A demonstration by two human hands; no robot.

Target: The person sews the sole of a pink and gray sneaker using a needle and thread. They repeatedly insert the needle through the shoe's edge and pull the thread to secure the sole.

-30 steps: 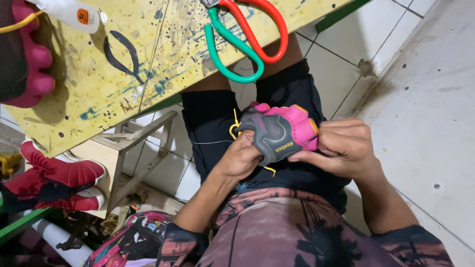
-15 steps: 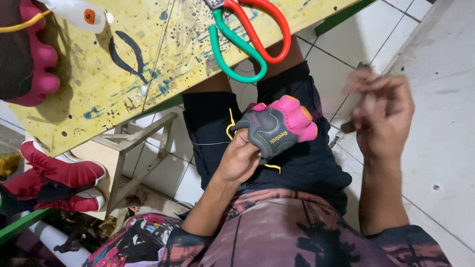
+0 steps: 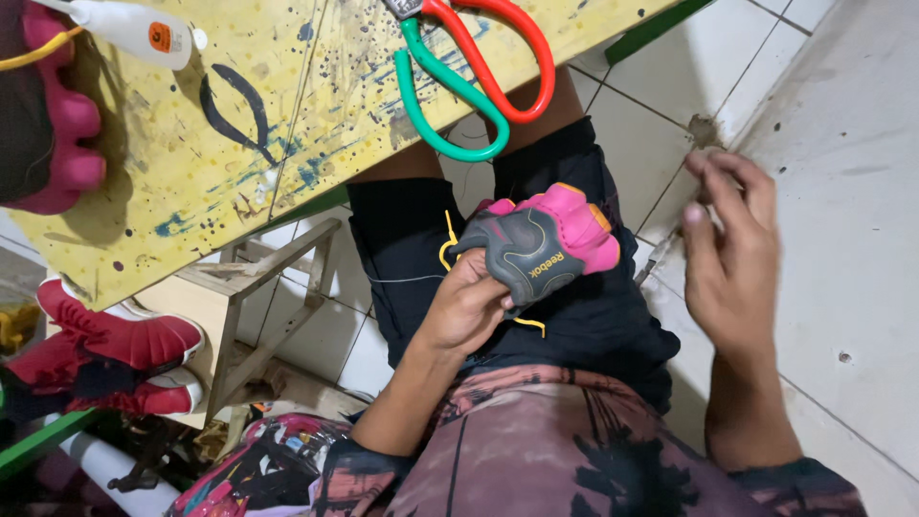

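My left hand [image 3: 469, 306] grips a small pink and grey shoe [image 3: 536, 244] over my lap, its grey sole turned up. Yellow cord [image 3: 446, 244] hangs from the shoe, and a thin pale thread [image 3: 402, 280] runs left from it across my dark shorts. My right hand [image 3: 732, 258] is lifted well to the right of the shoe, apart from it, with fingertips drawn together. A slim grey thing [image 3: 657, 266] shows beside its palm; I cannot tell whether the hand holds it.
A paint-spattered yellow table [image 3: 287, 144] spans the top, carrying red and green scissors [image 3: 479, 86], a white glue bottle [image 3: 134, 29], black pliers [image 3: 235, 110] and another pink shoe [image 3: 48, 124]. Red shoes [image 3: 115, 345] and a wooden stool [image 3: 273, 287] stand on the tiled floor.
My right hand left the shoe and swung out to the right, then settled a little lower. The left hand kept hold of the shoe, which turned slightly.
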